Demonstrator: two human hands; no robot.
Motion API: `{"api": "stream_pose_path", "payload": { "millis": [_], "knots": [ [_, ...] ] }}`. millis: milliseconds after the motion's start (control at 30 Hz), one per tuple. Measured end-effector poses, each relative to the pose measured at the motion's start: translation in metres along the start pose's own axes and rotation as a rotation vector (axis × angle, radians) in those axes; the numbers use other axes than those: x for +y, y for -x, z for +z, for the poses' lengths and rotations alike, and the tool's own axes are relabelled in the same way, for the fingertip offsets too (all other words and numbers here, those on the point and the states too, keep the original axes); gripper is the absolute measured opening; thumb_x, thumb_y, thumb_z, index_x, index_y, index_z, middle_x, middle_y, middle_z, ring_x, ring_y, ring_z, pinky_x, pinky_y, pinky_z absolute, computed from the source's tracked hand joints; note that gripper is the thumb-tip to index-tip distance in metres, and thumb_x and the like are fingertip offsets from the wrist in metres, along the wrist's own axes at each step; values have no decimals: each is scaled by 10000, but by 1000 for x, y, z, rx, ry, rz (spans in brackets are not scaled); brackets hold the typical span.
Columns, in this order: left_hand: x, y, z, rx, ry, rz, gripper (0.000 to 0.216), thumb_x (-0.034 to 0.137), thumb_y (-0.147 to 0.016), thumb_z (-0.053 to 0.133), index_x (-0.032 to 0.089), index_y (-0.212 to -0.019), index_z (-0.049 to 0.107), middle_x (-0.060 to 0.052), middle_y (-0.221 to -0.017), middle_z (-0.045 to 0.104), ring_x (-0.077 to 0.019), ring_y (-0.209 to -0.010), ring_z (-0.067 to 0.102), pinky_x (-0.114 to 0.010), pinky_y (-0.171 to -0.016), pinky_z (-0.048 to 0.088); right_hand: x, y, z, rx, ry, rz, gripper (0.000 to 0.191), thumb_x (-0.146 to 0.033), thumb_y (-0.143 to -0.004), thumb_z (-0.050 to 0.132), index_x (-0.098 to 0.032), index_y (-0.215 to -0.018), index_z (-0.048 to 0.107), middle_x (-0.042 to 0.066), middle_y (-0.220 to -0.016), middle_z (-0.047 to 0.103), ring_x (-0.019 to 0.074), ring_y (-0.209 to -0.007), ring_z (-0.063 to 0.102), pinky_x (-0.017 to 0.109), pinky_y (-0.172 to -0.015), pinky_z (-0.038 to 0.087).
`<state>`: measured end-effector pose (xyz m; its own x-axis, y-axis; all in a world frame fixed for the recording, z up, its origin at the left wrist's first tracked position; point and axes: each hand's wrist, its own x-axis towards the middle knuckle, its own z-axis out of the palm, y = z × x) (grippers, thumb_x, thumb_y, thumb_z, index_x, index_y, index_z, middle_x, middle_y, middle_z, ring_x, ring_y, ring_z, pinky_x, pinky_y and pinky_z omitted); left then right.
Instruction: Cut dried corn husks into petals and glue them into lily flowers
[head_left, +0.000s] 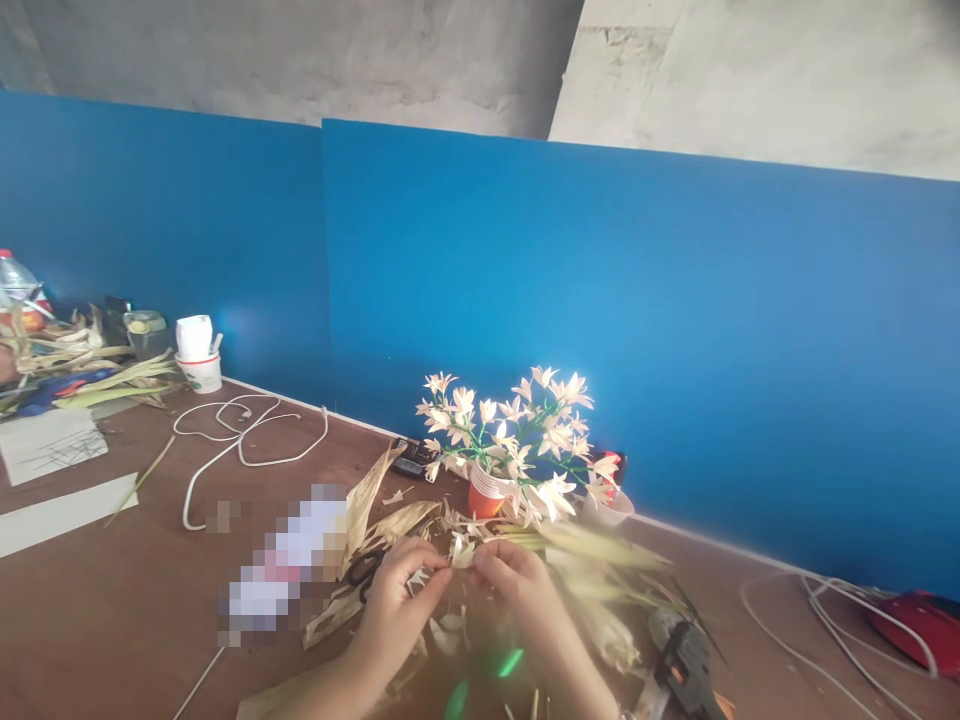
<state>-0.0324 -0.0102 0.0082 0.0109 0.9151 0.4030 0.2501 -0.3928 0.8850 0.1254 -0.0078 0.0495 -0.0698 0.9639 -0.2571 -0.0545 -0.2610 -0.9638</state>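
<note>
My left hand [405, 580] and my right hand [517, 580] meet low in the middle of the view, fingers pinched. Between their fingertips is a small pale flower of corn husk [461, 552], gripped from both sides. Just beyond stands an orange-and-white paper cup [489, 492] full of cream husk flowers [517, 440] on green stems. Loose husk scraps [448, 635] lie below my hands, and dry husk leaves [373, 490] lie to the left. Black scissor handles [365, 570] show partly behind my left hand.
A dark glue gun [684, 665] lies at the lower right near a bundle of husks [600, 550]. White cables [240, 435] loop across the brown table [165, 570]. White cups [199, 370] and more husks stand far left. A blue partition [637, 330] borders the back.
</note>
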Motion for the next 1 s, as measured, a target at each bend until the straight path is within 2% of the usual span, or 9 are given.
{"api": "stream_pose_path", "payload": {
  "millis": [400,767,1000],
  "knots": [
    [-7,2,1,5,-78,69,159,250,-808,588,188,-677,652,-56,-739,639,-212,-763,606,-319,-721,483,0,2,1,-14,6,45,232,-367,-649,636,-155,-589,563,-43,-477,485,61,-431,378,206,-444,214],
    [-2,1,1,11,-8,40,113,227,-770,634,189,-682,692,-46,-726,663,-201,-736,636,-289,-690,505,-6,3,1,-13,58,73,233,-373,-622,619,-162,-559,545,-46,-462,477,57,-415,366,205,-432,211],
    [-3,2,1,28,-12,7,113,276,-760,648,195,-706,706,-56,-748,696,-214,-746,656,-305,-702,529,-6,5,0,-18,49,49,246,-383,-638,631,-166,-559,547,-44,-468,484,66,-432,379,209,-433,224]
  ]
}}
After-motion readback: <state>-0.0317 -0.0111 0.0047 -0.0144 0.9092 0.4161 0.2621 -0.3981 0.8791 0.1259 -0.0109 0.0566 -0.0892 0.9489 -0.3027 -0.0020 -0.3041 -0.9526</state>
